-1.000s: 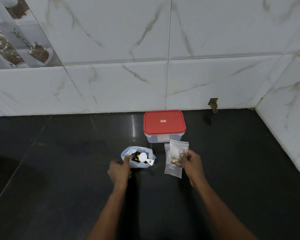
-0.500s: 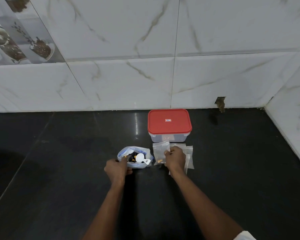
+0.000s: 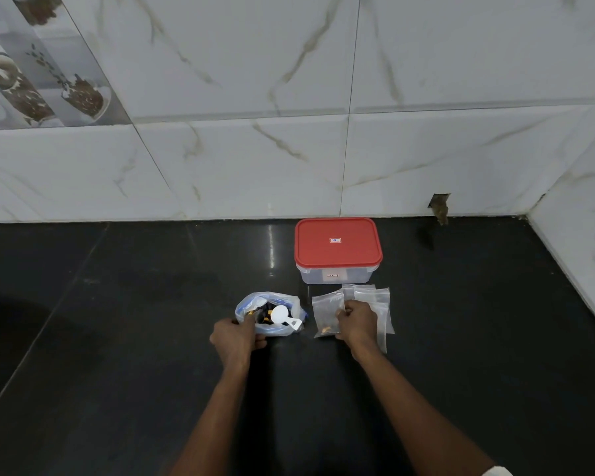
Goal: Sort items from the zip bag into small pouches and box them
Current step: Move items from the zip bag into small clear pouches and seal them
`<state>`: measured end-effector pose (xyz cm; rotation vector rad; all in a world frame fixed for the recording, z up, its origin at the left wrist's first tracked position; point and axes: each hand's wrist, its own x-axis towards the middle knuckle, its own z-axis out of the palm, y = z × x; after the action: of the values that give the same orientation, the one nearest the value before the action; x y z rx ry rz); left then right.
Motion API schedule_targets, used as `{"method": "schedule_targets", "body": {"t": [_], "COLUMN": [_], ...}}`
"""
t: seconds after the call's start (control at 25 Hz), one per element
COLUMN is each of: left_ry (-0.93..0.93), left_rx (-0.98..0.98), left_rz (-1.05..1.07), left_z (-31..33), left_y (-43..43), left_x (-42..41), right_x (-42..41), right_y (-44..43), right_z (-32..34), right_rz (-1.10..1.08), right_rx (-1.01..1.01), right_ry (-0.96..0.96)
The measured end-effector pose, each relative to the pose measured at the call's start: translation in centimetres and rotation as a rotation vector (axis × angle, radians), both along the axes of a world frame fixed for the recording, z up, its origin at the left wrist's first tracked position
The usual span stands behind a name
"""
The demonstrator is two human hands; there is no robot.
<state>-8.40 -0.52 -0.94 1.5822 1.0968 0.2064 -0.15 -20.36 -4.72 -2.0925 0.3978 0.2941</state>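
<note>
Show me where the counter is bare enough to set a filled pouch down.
Bare: the black counter left of the zip bag, and the stretch right of the pouches toward the side wall. Crowded: the middle, where the red-lidded box, bag, pouches, left hand and right hand cluster.

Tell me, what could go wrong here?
The zip bag is open with a white scoop poking out while the left hand grips its edge; a tug might spill things. The right hand presses on loose clear pouches, which could slide. The box is shut, so nothing can go in yet.
</note>
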Motion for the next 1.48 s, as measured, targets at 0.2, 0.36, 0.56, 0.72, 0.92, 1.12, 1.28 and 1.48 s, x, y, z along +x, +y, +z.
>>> {"method": "schedule_targets", "body": {"t": [0.2,0.36,0.56,0.72,0.92,1.12,1.28,1.48], "left_ry": [-0.012,-0.012,-0.015,-0.014,-0.014,-0.010,-0.011,-0.011], "left_rx": [-0.012,-0.017,-0.024,-0.038,-0.051,-0.083,-0.053,0.083], "left_rz": [0.011,0.017,0.021,0.023,0.050,0.060,0.086,0.150], "left_z": [0.2,0.1,0.1,0.3,0.7,1.0,1.3,2.8], "left_y": [-0.3,-0.4,-0.6,-0.7,-0.6,-0.6,-1.0,-2.6], "left_x": [0.2,0.3,0.0,0.0,0.0,-0.1,-0.7,-2.8], "right_x": [-0.3,-1.0,-4.0,-5.6,-6.9,-7.0,-5.2,-4.2], "right_y": [0.5,1.3,1.2,0.9,0.8,0.6,-1.7,-5.8], "right_z": [0.4,1.6,1.3,-0.6,-1.6,-2.3,0.2,1.3], "right_rz": [0.017,0.172,0.435,0.599,0.569,0.608,0.339,0.125], "right_rx": [-0.001,-0.227,-0.696,-0.695,-0.738,-0.726,-0.695,-0.648], "right_ry": [-0.012,-0.112,-0.454,-0.443,-0.547,-0.597,-0.448,-0.160]}}
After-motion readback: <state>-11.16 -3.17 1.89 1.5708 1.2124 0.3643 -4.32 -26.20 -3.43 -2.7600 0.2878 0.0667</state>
